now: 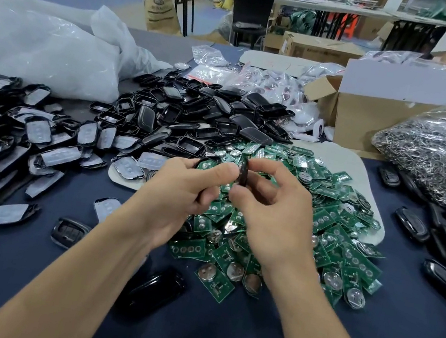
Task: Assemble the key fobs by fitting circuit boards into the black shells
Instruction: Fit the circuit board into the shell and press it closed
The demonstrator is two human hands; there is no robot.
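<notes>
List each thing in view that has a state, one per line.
left hand, pinching the held shell
right hand, pinching the held shell
held shell, edge-on, lifted above the boards
circuit boards, loose heap on the table
empty shells, loose pile, unfilled
cardboard box, flaps open
bag of metal rings, full, lying on the table
</notes>
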